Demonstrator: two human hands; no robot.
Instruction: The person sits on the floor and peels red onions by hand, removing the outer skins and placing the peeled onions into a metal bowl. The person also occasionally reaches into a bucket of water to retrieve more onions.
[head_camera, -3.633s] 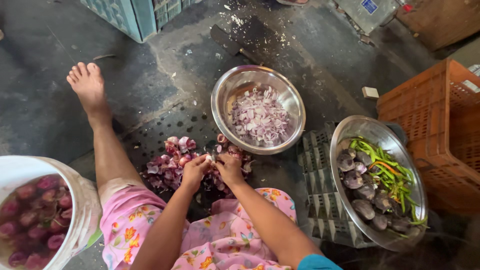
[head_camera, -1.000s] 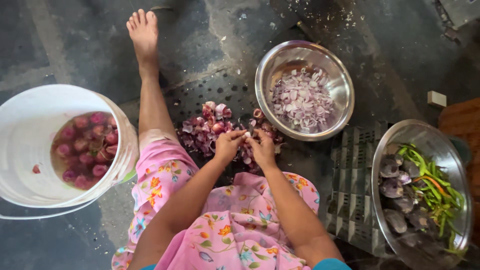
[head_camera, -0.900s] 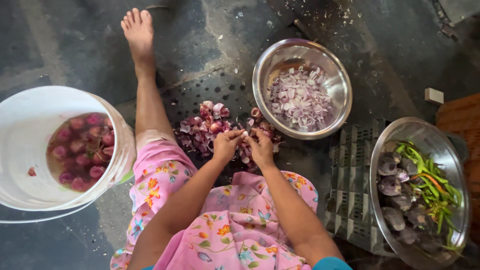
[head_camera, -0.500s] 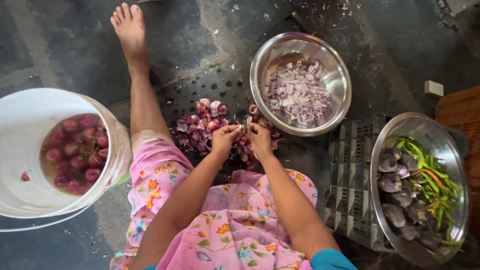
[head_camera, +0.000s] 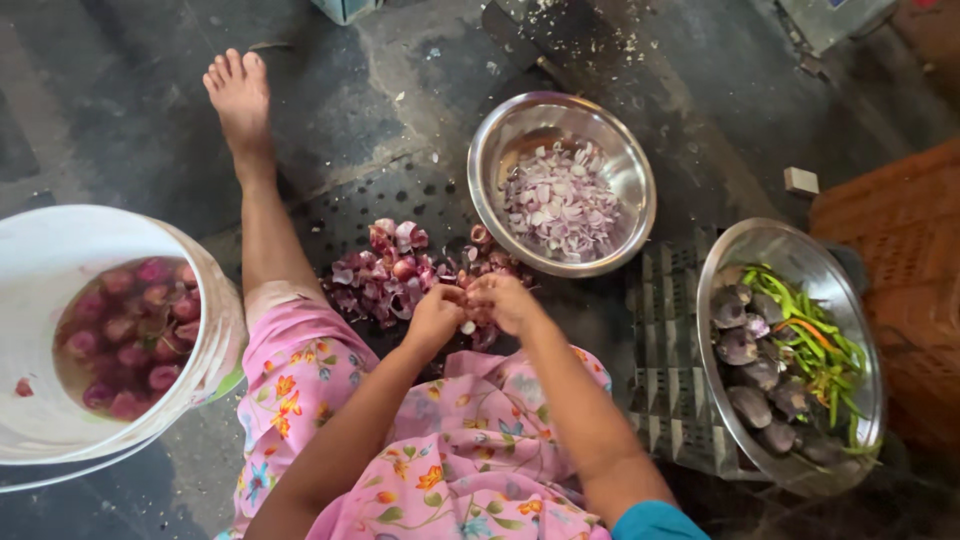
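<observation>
Hands: left hand (head_camera: 436, 318) and right hand (head_camera: 508, 300) pinched together on a small onion (head_camera: 467, 326), above the peel pile (head_camera: 395, 272).
Risk: the wet onion may slip, dropping among the peels rather than the steel bowl (head_camera: 500, 130).

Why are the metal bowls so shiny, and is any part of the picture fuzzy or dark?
In the head view, soft light glints off the rims of the bowl of chopped onion and the bowl of vegetables. The left hand and right hand look slightly soft over the onion peels. The white bucket is bright, the floor's lower right corner dark.
</observation>
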